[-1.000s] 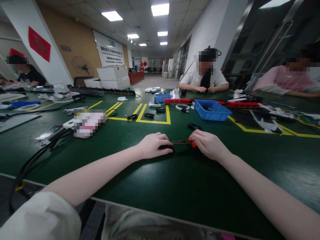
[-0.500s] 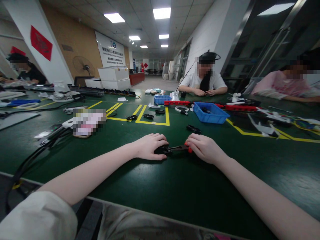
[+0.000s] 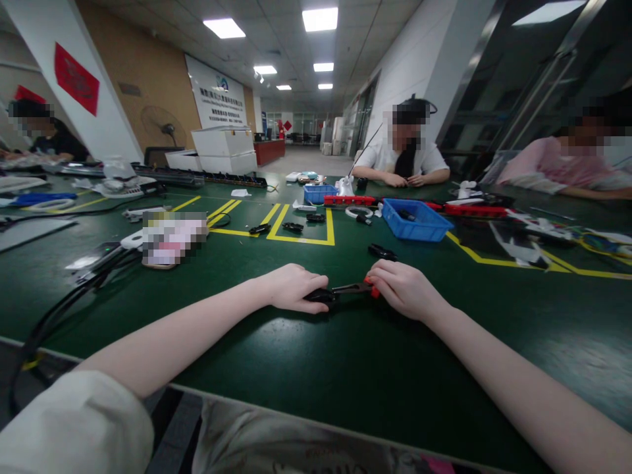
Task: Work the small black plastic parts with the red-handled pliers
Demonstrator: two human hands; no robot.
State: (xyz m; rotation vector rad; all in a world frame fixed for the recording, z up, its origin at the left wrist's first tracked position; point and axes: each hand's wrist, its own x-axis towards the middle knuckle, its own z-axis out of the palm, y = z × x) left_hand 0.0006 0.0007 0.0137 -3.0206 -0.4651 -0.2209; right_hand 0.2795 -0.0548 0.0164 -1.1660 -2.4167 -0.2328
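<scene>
My left hand [image 3: 295, 288] is closed around a small black part [image 3: 323, 296] just above the green table [image 3: 316, 368]. My right hand [image 3: 405, 291] is wrapped round the red handles of needle-nose pliers [image 3: 351, 288]. Their dark jaws point left and reach the black part's right end; I cannot tell whether they grip it. Another black part [image 3: 382, 251] lies just beyond my right hand. Three more small black pieces, one of them the middle piece [image 3: 293, 227], rest by the yellow tape lines farther back.
A blue bin [image 3: 415, 227] holding something dark stands at back right, and a smaller blue bin [image 3: 318, 193] is behind. Left lie a phone [image 3: 174, 243] and black cables [image 3: 59, 316]. A red strip [image 3: 348, 200] crosses the table. Co-workers sit opposite and at both sides.
The fingers of my left hand have shifted slightly on the black part, uncovering more of its top. The pliers and my right hand stay nearly in place.
</scene>
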